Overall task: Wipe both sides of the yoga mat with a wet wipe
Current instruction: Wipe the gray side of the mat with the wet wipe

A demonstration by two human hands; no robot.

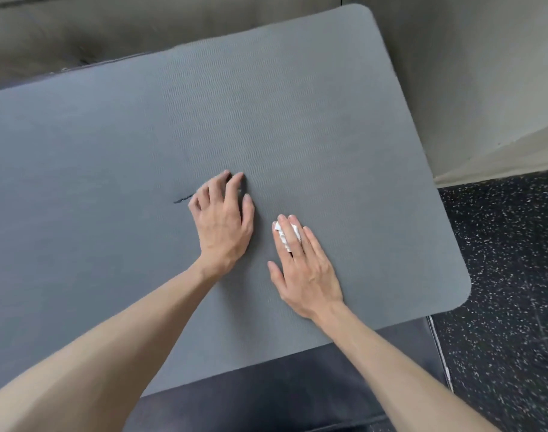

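A grey yoga mat (297,113) with a fine ribbed texture lies flat across a dark padded surface, its rounded end at the right. A short dark tear shows in the mat just left of my left hand. My left hand (224,219) rests on the mat near its middle, fingers spread and slightly bent, holding nothing. My right hand (303,263) lies flat beside it, straight fingers pressing a crumpled white wet wipe (282,235) onto the mat. Only the wipe's edges show from under the fingers.
The dark padded surface (297,385) under the mat shows at the bottom. Black speckled floor (509,291) lies to the right. A beige wall (469,73) rises behind the mat's right end, and a greyish-brown band runs along the top left.
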